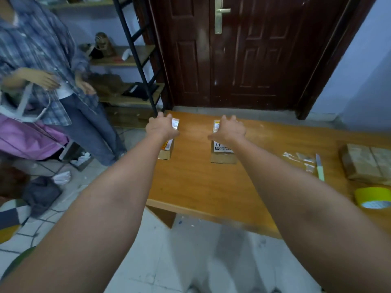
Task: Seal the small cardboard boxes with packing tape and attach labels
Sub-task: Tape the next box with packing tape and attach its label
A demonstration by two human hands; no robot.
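Note:
Two small cardboard boxes with labels on top stand on the wooden table (pixel 196 182), near its far left edge. My left hand (pixel 161 127) lies over the left box (pixel 167 151), fingers curled over its far end. My right hand (pixel 229 130) rests on top of the right box (pixel 223 154), fingers spread across it. Both arms are stretched far out. A larger taped box (pixel 368 163) sits at the table's right side, with a roll of yellow packing tape (pixel 373 200) nearer to me. A green-handled knife (pixel 320 168) lies beside tape scraps (pixel 300 158).
A dark brown door (pixel 232 53) stands behind the table. A black-framed shelf unit (pixel 131 60) is at the left. Another person in a plaid shirt (pixel 42 60) stands at the far left beside a pink bag (pixel 27 140). Clutter lies on the tiled floor.

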